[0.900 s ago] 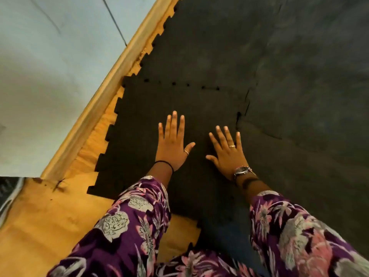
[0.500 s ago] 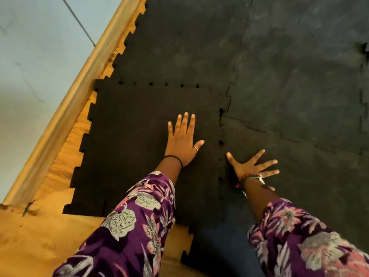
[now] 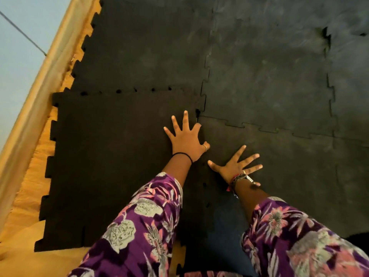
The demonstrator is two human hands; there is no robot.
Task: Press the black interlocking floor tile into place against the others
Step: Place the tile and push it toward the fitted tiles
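Head view: looked down on a wide spread of laid black tiles (image 3: 265, 76), already interlocked and covering most of the floor toward the top and right. Nearer and to the left, lay the black interlocking floor tile (image 3: 111, 160), its top edge meeting the neighbour above with small dark gaps along the seam, its right edge butted against the tile beside it, toothed left edge free over the bare yellow-brown subfloor (image 3: 26, 220). Beyond that, along the left, ran a pale wooden skirting (image 3: 40, 92) below a grey-white wall (image 3: 18, 47). Both arms in purple floral sleeves (image 3: 139, 226). Left hand (image 3: 186, 139) flat on the tile's upper right corner, fingers spread wide, holding nothing, thumb at the seam, a black band at the wrist. Right hand (image 3: 235, 166) flat on the adjoining tile just right of the seam, fingers splayed and empty, thumb pointing back toward the seam, a wristwatch (image 3: 241, 177) on the wrist.
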